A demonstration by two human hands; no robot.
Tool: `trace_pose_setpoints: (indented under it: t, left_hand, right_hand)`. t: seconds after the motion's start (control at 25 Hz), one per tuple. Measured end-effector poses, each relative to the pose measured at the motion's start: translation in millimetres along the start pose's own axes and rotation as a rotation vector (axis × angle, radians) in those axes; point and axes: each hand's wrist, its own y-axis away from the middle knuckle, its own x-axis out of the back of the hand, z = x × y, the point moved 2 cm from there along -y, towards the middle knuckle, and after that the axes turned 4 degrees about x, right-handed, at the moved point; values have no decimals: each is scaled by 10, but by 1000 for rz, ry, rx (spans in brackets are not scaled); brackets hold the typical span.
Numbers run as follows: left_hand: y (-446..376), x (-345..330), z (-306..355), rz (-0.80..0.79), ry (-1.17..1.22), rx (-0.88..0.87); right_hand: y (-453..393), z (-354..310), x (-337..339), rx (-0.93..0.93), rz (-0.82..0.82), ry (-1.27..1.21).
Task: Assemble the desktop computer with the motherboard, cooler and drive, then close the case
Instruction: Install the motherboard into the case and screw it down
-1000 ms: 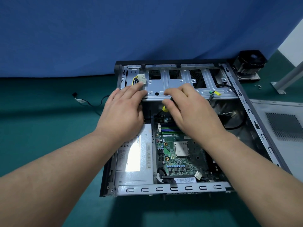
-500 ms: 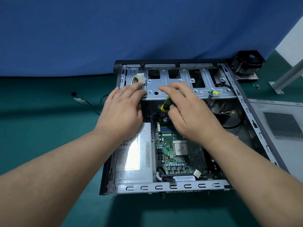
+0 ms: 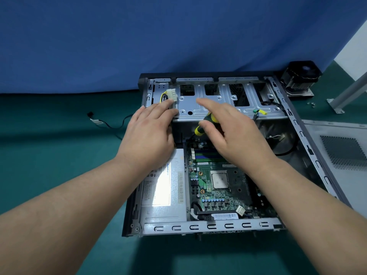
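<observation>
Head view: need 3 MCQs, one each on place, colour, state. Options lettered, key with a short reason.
1. Where is the cooler?
A. on the CPU
B. outside the case, at its far right corner
C. in the left hand

2. The screwdriver handle is:
A. yellow and black
B. red
C. blue

3. The CPU socket is:
A. covered by the cooler
B. hidden by a hand
C. bare

Key: B, it stands on the green mat beyond the case; A, those colours show under the right hand; C, the chip's lid is in plain sight.
</observation>
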Motion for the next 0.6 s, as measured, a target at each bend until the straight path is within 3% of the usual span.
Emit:
trace_pose_setpoints:
  t: [0.2,0.4,0.6]
  left_hand:
    - [0,-7,-8,6,-1,0]
    - [-5,-8,-6,4,-4,2]
    - [0,-12,-12,5,-7,1]
  right_hand:
    - [-4,-31,-43,8,-56,-67]
    - [-12,-11,-5,-43,-11,54]
    - [13,-36,-24,-13,-64,-62]
